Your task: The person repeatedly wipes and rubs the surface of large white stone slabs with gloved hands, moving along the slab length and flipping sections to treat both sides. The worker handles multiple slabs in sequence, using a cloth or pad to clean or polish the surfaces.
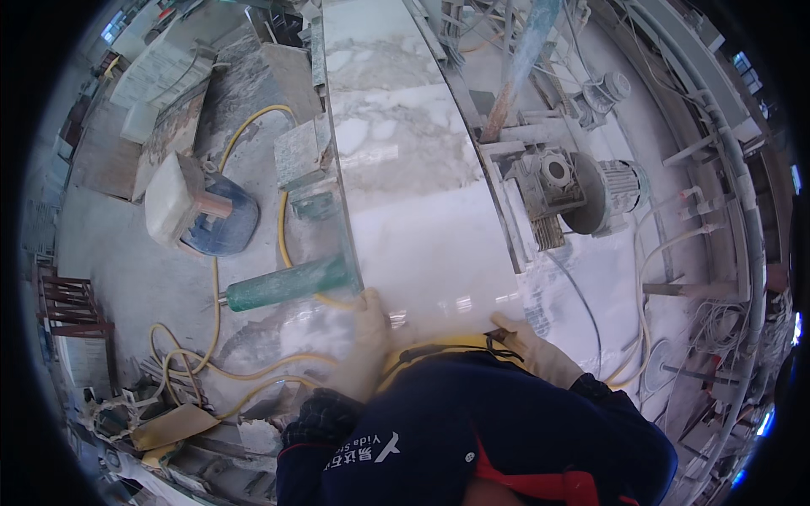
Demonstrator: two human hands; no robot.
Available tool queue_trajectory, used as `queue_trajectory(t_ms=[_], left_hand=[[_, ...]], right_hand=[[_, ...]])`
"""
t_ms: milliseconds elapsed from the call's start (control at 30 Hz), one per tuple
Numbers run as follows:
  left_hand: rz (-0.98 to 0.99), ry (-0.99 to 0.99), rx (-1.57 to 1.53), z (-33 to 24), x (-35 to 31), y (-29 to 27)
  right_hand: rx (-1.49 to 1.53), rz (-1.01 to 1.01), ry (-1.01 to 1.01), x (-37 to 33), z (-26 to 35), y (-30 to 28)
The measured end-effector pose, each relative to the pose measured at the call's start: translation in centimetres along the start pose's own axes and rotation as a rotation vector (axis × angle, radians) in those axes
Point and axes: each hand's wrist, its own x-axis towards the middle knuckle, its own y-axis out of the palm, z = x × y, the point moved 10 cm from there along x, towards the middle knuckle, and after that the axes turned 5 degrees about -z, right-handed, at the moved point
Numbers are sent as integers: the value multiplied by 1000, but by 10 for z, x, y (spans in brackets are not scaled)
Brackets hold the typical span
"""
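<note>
A long, polished white stone slab (426, 240) with grey-brown veining toward its far end stretches away from my body. My left hand (369, 341), in a pale dusty glove, is closed around the slab's near left edge. At the near right corner, my right hand (540, 352), also gloved, grips the edge with its thumb near the top face. The fingers beneath the slab are hidden on both sides. The slab's near edge meets the yellow apron (460, 341) at my waist.
A green roller (287, 284) juts out left of the slab. A motor with gearbox (553, 179) stands on the right. Yellow hose (270, 364) winds over the dusty floor at left, near a blue-and-white container (221, 215). A slanting post (519, 76) rises at far right.
</note>
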Motion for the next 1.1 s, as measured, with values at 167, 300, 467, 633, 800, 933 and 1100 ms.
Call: queue_trajectory(t_ms=[167,300,467,633,800,933,1100], left_hand=[[-4,6,33,5,11,3],[-8,-74,77,0,5,5],[75,-86,-68,-28,-28,4],[149,-109,-195,-17,-39,-1],[201,-112,-149,10,6,-1],[151,-217,-50,23,32,-4],[157,-345,-243,28,18,4]], right_hand=[[42,-63,99,9,-8,-15],[-7,-94,182,18,-15,-25],[-28,117,260,15,-14,-6],[-98,174,329,-1,-11,21],[-160,165,184,-6,4,43],[-265,43,54,3,13,30],[-294,-17,63,20,12,9]])
